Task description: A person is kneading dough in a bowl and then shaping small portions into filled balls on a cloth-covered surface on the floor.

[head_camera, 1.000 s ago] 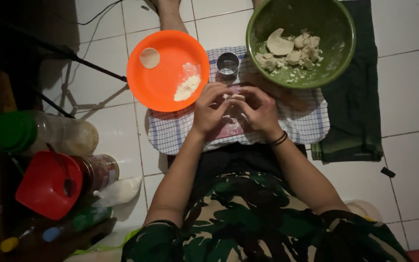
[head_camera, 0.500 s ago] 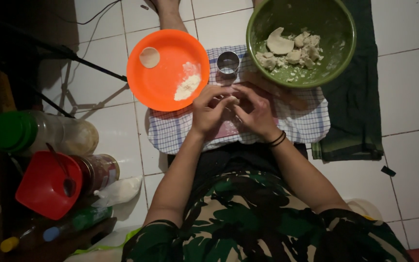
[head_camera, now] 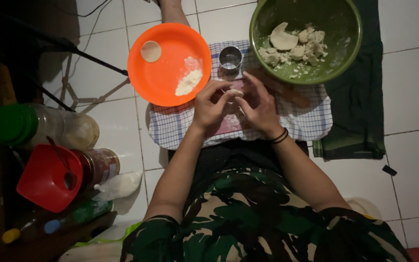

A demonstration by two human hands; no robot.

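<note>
My left hand [head_camera: 211,104] and my right hand [head_camera: 257,106] meet over a checked cloth [head_camera: 306,121] on the tiled floor, fingertips pinching a small pale piece of dough [head_camera: 234,92] between them. Just beyond the fingers stands a round metal cutter [head_camera: 230,58]. An orange plate [head_camera: 163,73] at the left holds a heap of flour [head_camera: 189,82] and one flat dough disc [head_camera: 151,51]. A green bowl [head_camera: 345,43] at the right holds several dough lumps [head_camera: 294,43]. A wooden rolling pin [head_camera: 292,94] lies partly hidden under my right hand.
A dark green cloth [head_camera: 360,126] lies under the bowl at the right. At the left stand a green-lidded plastic jar [head_camera: 40,127], a red-lidded jar [head_camera: 52,177], a white bag [head_camera: 120,185] and bottles. A dark stand's legs [head_camera: 88,63] cross the tiles.
My fingers have shifted slightly around the dough piece, still working it over the cloth. Nothing else has moved.
</note>
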